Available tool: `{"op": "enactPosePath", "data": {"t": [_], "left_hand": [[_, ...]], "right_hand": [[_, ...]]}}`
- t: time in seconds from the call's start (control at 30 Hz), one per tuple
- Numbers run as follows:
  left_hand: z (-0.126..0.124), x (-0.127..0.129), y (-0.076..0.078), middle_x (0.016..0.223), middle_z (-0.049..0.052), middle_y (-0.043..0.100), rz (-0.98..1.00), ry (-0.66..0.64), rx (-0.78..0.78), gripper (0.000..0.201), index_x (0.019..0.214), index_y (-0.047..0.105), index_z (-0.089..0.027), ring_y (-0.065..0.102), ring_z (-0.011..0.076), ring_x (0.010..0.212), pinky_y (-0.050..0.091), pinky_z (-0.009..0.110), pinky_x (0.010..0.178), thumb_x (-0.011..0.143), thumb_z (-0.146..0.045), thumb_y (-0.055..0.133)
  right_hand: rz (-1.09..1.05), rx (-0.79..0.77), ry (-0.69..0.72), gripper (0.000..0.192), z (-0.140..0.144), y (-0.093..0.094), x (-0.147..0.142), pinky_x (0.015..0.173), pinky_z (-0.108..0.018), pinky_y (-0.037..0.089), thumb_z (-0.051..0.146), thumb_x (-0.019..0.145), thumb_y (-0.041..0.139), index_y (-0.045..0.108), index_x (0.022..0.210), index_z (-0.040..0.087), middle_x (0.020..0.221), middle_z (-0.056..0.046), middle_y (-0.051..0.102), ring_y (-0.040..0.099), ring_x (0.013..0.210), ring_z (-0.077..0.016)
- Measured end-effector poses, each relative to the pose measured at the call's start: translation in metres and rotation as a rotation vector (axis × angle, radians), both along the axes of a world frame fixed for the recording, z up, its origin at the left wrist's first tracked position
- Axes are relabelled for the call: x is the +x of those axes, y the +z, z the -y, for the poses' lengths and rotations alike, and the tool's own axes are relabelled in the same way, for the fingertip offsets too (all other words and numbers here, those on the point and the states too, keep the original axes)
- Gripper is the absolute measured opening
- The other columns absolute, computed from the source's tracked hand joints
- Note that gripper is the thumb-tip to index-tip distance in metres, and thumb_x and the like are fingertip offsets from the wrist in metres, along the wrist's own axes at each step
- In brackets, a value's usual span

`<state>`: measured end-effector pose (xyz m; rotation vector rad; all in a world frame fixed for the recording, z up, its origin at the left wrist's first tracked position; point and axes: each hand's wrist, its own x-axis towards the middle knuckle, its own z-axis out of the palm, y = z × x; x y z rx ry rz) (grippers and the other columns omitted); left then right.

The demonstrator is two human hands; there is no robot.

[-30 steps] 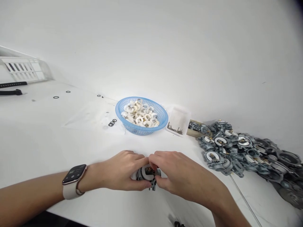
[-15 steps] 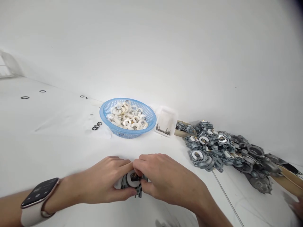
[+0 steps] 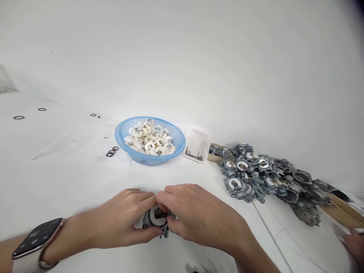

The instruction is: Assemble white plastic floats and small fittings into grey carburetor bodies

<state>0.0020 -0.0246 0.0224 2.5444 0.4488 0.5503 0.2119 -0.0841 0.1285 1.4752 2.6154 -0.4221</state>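
Both my hands meet over a small grey metal part with a white ring (image 3: 156, 219) near the front of the white table (image 3: 71, 178). My left hand (image 3: 125, 220), a watch on its wrist, cups the part from the left. From the right, my right hand (image 3: 196, 216) pinches the part's top with fingertips. Most of the part is hidden by my fingers.
A blue basket (image 3: 149, 141) of white rings stands behind the hands. Right of it lie a clear tray (image 3: 196, 145) with small pins and a pile of grey metal parts (image 3: 267, 176). Black O-rings (image 3: 112, 151) lie left of the basket. Another person's hand (image 3: 354, 242) shows at the right edge.
The view has swung to the right, so basket and pile sit further left in frame. My hands stay together on the part. Another person's hand has come in at the right edge.
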Motion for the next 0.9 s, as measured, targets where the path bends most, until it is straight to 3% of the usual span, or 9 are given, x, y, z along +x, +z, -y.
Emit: {"op": "enactPosePath", "data": {"t": [0.47, 0.73, 0.9], "left_hand": [[-0.002, 0.0, -0.012, 0.095, 0.001, 0.08, 0.038, -0.006, -0.007, 0.01, 0.108, 0.068, -0.027, 0.074, 0.0239, 0.079, 0.057, 0.032, 0.072, 0.098, -0.03, 0.07], [-0.003, 0.001, -0.006, 0.095, -0.002, 0.081, 0.084, 0.002, 0.031, 0.02, 0.115, 0.064, -0.029, 0.078, 0.0237, 0.078, 0.056, 0.034, 0.073, 0.096, -0.03, 0.071], [-0.007, 0.001, -0.008, 0.096, 0.001, 0.082, 0.01, 0.013, 0.046, 0.032, 0.118, 0.064, -0.026, 0.08, 0.0254, 0.077, 0.057, 0.036, 0.076, 0.094, -0.045, 0.076]], "right_hand": [[0.04, 0.034, 0.015, 0.015, 0.002, 0.0, 0.0, 0.058, -0.031, 0.028, 0.011, 0.098, 0.071, 0.061, 0.092, 0.021, 0.085, 0.002, 0.064, 0.049, 0.07, -0.0143], [0.01, -0.007, -0.001, 0.016, 0.0, 0.0, 0.0, 0.062, -0.031, 0.032, 0.008, 0.093, 0.07, 0.06, 0.091, 0.021, 0.088, 0.002, 0.068, 0.059, 0.076, -0.0153], [-0.024, -0.022, -0.028, 0.019, 0.0, -0.001, 0.0, 0.065, -0.032, 0.036, 0.001, 0.089, 0.065, 0.062, 0.09, 0.02, 0.088, 0.001, 0.071, 0.066, 0.08, -0.0195]]}}
